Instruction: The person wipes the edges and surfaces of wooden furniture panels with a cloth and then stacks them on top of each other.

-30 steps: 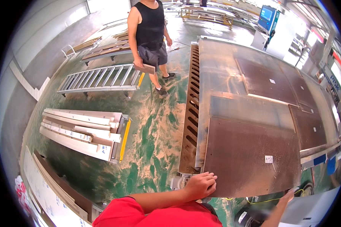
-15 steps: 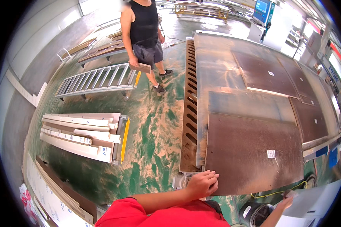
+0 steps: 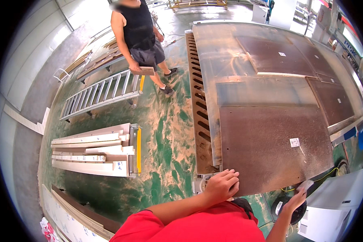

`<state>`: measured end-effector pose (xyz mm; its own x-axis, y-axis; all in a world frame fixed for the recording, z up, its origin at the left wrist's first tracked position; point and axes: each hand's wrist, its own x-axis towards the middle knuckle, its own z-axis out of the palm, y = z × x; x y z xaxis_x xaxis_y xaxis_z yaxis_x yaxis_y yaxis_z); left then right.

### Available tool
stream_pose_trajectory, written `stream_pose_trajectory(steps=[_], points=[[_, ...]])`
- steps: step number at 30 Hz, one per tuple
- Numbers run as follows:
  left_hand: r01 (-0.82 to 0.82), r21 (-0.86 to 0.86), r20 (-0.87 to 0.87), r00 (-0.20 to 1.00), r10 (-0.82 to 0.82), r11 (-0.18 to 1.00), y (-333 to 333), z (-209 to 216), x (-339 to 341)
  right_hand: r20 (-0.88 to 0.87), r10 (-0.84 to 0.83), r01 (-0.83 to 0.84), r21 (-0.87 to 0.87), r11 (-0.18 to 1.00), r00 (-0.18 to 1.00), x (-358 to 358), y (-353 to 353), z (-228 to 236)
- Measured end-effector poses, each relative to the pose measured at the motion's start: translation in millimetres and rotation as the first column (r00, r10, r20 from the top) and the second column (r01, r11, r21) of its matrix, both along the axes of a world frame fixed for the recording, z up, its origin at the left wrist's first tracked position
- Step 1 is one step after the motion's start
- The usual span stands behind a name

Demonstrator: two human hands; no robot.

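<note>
A dark brown panel (image 3: 266,155) lies flat on the surface (image 3: 266,92), right of centre in the lower half of the frame. Its face is grainy with a dull sheen, dusted tan towards the near edge, and bears a white label (image 3: 295,142) (a thin pale streak trails below it). The left hand (image 3: 222,186) lays bent fingers at the lower-left corner; whether they grip, I cannot tell. The right hand (image 3: 297,199), lower right, has something pale and blurred (image 3: 306,185) at its fingers, their hold unclear.

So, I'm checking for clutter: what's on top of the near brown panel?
A white label and pale dust. The left hand hides the near left corner of the panel, so that bit can't be seen.
</note>
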<state>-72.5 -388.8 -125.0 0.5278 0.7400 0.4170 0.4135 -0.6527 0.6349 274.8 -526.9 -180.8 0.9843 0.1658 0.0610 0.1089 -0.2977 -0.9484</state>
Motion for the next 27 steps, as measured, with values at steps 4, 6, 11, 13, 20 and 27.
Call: stream_pose_trajectory(steps=[4,6,11,13,20,27], points=[[0.011,0.029,-0.076,0.997,-0.009,1.0,-4,3,-1,-0.158,-0.044,0.08,0.226,0.971,0.986,-7,-29,-10],[0.026,0.058,-0.134,0.991,-0.018,0.998,-7,5,1,-0.18,-0.086,0.132,0.261,0.956,0.98,37,-42,-19],[0.089,0.066,-0.292,0.954,-0.066,0.994,-8,6,6,-0.154,-0.136,0.168,0.217,0.962,0.979,123,-43,-28],[0.126,0.065,-0.322,0.942,-0.098,0.99,-7,11,12,-0.221,-0.111,0.155,0.195,0.968,0.969,141,-37,-34],[0.198,0.133,-0.486,0.867,-0.11,0.971,-15,11,34,-0.188,0.019,0.01,0.147,0.989,0.982,43,22,1],[0.186,0.355,-0.524,0.851,0.03,0.916,-23,-3,51,-0.16,-0.002,0.05,0.295,0.954,0.987,-21,-16,16]])
